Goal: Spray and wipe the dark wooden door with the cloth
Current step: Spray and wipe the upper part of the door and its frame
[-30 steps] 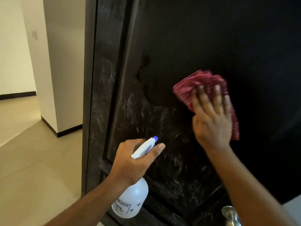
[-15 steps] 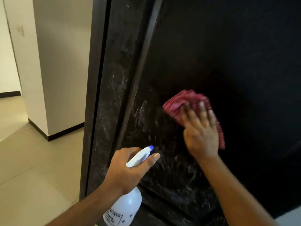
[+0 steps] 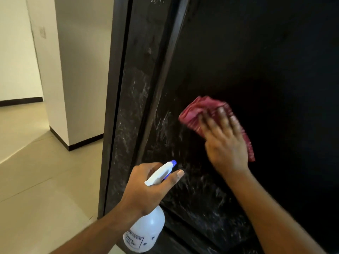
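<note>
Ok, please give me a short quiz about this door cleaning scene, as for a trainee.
1. True or false: the left hand grips the spray bottle.
2. Which colour is the cloth? A blue, B red, C white.
3. Fill in the gap: the right hand presses the cloth flat against the dark ___.
Key: 1 true; 2 B; 3 door.
</note>
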